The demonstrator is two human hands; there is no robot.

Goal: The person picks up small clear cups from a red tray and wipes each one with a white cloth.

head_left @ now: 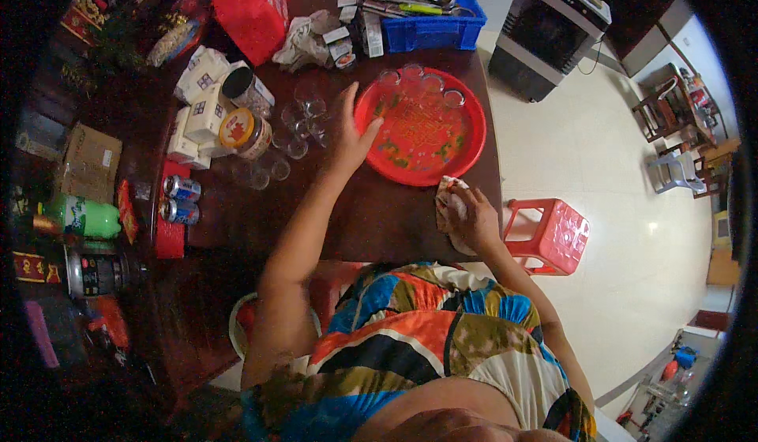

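Note:
A round red plastic tray [408, 163] with a printed floral pattern and gold characters lies before me on the dark wooden table [379, 223]. My left hand [353, 137] is at its left rim, thumb on the inner side and a finger along the outside. Several small clear glasses [454, 98] stand in the tray along its far edge. My right hand [477, 214] grips a crumpled, light patterned cloth [445, 196] at the table's right edge, just below the tray. More clear glasses [279, 168] are grouped on the table, left of my left forearm.
A blue plastic basket [435, 32] of utensils stands at the back, beside a crumpled white bag [305, 39]. To the left are a jar with an orange lid [243, 131], tissue packs [204, 113] and two cans [180, 199]. A red plastic stool [556, 234] is on the right.

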